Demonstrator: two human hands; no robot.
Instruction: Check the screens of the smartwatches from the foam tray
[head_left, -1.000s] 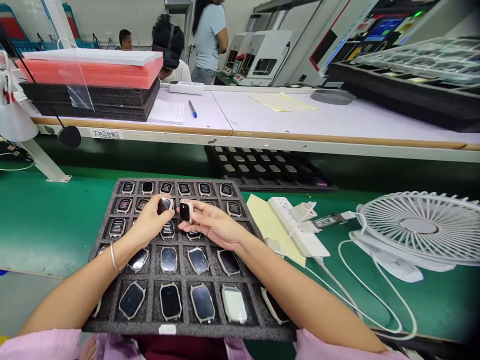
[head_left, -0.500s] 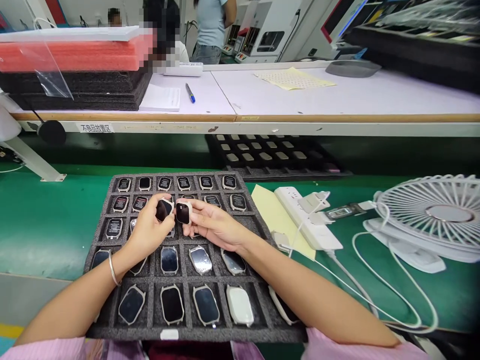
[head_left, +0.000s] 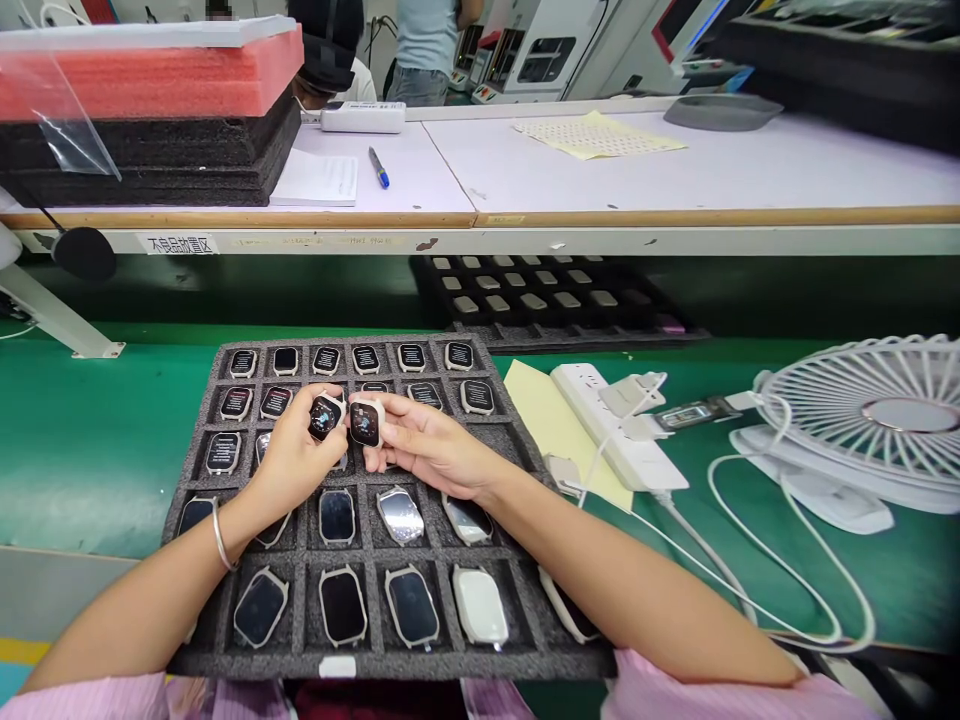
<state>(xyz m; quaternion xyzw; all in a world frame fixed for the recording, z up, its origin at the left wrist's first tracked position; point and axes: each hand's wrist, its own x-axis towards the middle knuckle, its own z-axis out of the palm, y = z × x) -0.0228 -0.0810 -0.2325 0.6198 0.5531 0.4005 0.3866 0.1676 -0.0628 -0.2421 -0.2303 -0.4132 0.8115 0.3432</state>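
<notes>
- Left hand [head_left: 294, 455], at centre left of the frame, closed around a small watch body [head_left: 325, 417] pinched between thumb and fingers, screen tilted up toward the camera, probably so the face can be read.
- Right hand [head_left: 424, 445], just right of it, gripping a second watch body [head_left: 365, 423] the same way, pale casing showing round a dark screen.
- Both pieces held side by side, nearly touching, lifted above the tray rather than resting in it; likely a posture for comparing or checking the two screens together.
- Thin bangle [head_left: 219, 535] on the left wrist, lower left of centre.
- Beneath the hands, a dark foam tray [head_left: 517, 640] with a grid of pockets, each pocket keeping one watch apart from its neighbours so that faces do not rub.
- Upper rows: small pieces with lit text screens. Lower rows: larger pieces with dark glass, and one pale piece [head_left: 480, 605] lying face down at lower centre.
- Tray lying on a green tabletop [head_left: 90, 440], close to the body, within easy reach.
- To the right of the tray, a yellow sheet [head_left: 551, 430], a white power strip [head_left: 615, 430] with plugs and white cables, then a white fan [head_left: 870, 420] at the right edge.
- Behind, under a white shelf [head_left: 675, 170], another dark tray [head_left: 547, 295] of pieces.
- Upper left: stacked foam sheets [head_left: 150, 120]; a pen [head_left: 379, 167] nearby.
</notes>
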